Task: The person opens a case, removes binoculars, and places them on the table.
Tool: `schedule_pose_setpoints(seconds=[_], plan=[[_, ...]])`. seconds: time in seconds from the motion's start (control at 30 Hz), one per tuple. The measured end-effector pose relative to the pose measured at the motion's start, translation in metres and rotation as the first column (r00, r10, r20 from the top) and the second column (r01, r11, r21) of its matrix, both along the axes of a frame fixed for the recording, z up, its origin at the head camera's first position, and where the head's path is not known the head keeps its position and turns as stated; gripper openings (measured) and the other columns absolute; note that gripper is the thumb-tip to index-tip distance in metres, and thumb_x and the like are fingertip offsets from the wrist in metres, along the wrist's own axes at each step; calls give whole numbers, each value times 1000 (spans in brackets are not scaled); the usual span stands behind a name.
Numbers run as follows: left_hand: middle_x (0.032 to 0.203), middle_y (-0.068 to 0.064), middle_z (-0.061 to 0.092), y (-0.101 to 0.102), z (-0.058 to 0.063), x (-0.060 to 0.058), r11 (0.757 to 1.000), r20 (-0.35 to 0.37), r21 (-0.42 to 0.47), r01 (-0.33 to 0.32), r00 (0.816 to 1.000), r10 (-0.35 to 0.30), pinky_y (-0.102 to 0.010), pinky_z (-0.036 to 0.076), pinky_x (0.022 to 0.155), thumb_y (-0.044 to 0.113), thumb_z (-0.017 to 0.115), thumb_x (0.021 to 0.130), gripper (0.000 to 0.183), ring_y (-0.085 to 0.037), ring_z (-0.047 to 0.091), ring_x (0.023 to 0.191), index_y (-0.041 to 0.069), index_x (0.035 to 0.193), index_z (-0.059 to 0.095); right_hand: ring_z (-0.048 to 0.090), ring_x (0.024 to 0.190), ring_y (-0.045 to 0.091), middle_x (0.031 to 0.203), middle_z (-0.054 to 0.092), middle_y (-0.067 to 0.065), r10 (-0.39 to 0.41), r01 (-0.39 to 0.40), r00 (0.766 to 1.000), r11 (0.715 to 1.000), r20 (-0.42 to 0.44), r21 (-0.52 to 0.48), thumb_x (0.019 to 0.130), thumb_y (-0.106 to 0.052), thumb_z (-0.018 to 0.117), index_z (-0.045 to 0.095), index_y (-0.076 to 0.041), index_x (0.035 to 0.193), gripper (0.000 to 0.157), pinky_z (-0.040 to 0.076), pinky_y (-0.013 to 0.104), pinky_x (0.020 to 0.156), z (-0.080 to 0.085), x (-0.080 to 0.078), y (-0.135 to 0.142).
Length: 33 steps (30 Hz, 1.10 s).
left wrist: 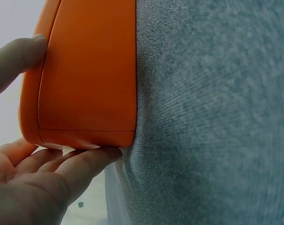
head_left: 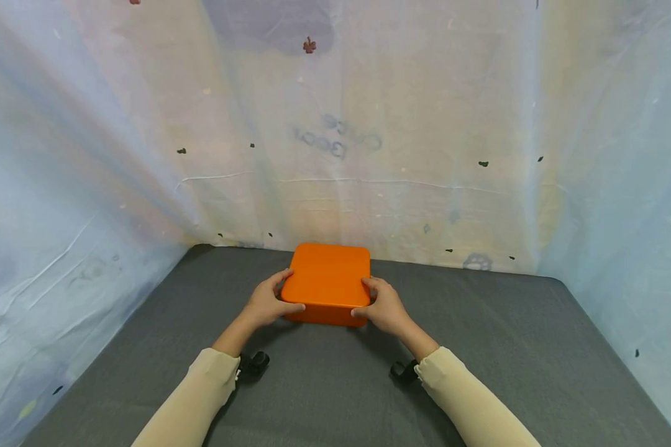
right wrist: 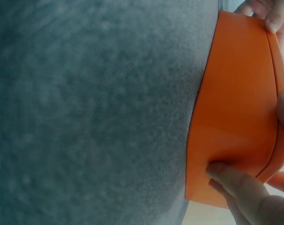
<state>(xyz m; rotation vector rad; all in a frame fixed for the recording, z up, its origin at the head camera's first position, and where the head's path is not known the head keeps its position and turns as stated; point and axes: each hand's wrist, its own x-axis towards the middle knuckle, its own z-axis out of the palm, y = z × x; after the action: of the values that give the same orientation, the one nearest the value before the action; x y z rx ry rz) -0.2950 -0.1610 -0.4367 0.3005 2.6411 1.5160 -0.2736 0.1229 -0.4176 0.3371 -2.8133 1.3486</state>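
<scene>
An orange lidded box (head_left: 328, 273) with rounded corners sits on the grey cloth-covered table (head_left: 324, 385), lid on. At its near left corner my left hand (head_left: 265, 302) grips it, thumb across the front and fingers along the left side. My right hand (head_left: 388, 305) grips the near right corner in the same way. A thin seam below the lid shows on the box (left wrist: 88, 70) in the left wrist view, with the left thumb (left wrist: 32, 47) on that seam. In the right wrist view, fingertips of the right hand (right wrist: 245, 190) press the box's side wall.
A pale printed curtain (head_left: 341, 136) hangs behind the table and along both sides. Black wrist straps or mounts (head_left: 254, 364) show below each hand, beside the cream sleeves (head_left: 192, 397).
</scene>
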Motion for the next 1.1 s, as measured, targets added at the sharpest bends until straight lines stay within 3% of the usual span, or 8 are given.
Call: schedule_pose_setpoints(seconds=[1.1], plan=[[160,-10,25,0,2,4,1000,-20,-1,10,1000,-10,-45,51,96,32,84,73,96,-36,47,133,16,152,32,53,123,34,149,39,21,23,-23,999,1000,-30,-4,78,-16,80,48,-2,141,72,49,46,97,0,3,1]])
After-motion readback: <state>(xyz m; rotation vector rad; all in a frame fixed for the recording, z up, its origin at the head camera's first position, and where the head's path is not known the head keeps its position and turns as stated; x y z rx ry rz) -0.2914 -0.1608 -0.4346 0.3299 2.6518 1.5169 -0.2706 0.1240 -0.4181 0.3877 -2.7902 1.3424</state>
